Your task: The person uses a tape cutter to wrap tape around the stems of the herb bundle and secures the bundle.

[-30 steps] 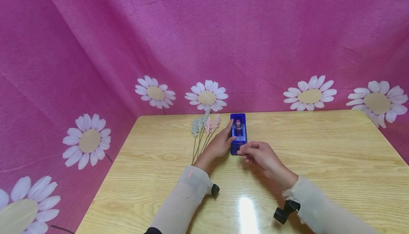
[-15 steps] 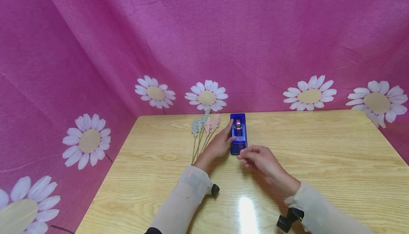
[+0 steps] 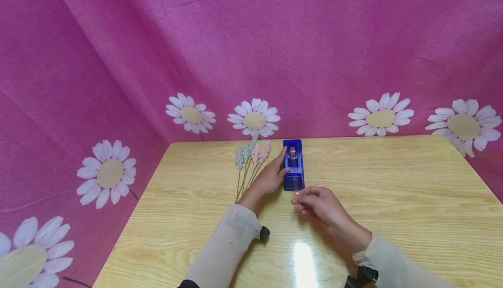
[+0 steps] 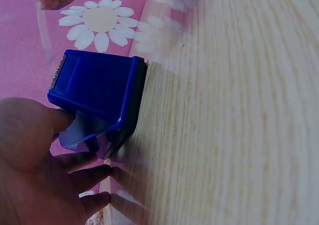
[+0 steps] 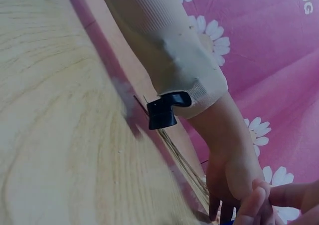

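Observation:
A blue tape dispenser [image 3: 288,185] stands on the table near its back edge, its front end toward me. My left hand [image 3: 270,177] holds it from the left side; in the left wrist view the thumb lies on the dispenser [image 4: 97,85] and the other fingers spread along its side. Between thumb and forefinger, my right hand [image 3: 320,202] pinches the end of a strip of clear tape [image 4: 44,33] just in front of the dispenser. This strip passes over the toothed metal cutter [image 4: 59,71]. In the right wrist view, the dispenser is mostly hidden behind the hands.
Several artificial flower stems [image 3: 247,159] with pale green and pink heads lie left of the dispenser, close to my left wrist. A pink cloth [image 3: 314,52] with white daisies hangs behind the wooden table [image 3: 393,183] and along its left side.
My right hand has drawn back toward me from the dispenser's front end, pulling out a strip of tape. The left hand and the dispenser have stayed in place.

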Demonstrator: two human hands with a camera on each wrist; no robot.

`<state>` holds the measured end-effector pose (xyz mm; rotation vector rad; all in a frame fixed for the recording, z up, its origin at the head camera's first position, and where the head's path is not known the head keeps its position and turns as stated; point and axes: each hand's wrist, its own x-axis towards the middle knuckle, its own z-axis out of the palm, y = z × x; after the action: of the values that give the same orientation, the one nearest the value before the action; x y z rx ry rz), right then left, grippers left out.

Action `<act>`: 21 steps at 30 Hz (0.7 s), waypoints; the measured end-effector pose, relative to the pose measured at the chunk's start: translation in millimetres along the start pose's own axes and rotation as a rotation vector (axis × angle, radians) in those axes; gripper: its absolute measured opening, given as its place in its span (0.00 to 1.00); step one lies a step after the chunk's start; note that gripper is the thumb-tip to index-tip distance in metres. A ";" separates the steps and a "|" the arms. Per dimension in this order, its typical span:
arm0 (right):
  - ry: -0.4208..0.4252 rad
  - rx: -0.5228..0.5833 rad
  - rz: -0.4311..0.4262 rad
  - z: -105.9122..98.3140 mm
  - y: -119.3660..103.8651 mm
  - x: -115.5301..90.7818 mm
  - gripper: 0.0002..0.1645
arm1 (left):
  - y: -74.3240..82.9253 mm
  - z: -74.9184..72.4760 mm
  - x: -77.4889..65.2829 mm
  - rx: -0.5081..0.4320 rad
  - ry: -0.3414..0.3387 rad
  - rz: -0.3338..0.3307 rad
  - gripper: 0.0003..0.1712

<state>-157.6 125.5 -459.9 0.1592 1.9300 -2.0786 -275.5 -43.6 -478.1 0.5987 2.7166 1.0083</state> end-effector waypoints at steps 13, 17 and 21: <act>-0.037 0.070 0.008 -1.5 11.4 -1.0 0.07 | -1.5 -3.1 0.3 -0.042 -0.017 0.006 0.39; -0.044 0.080 0.006 -1.4 12.9 -0.2 0.06 | -2.5 -6.8 -1.0 -0.082 -0.028 0.020 0.40; -0.049 0.077 0.003 -1.9 12.9 -0.1 0.05 | -1.8 -12.8 -5.7 -0.115 -0.027 0.029 0.40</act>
<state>-153.9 126.6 -472.4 0.1269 1.8218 -2.1364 -274.8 -54.7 -469.4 0.6284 2.6128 1.1455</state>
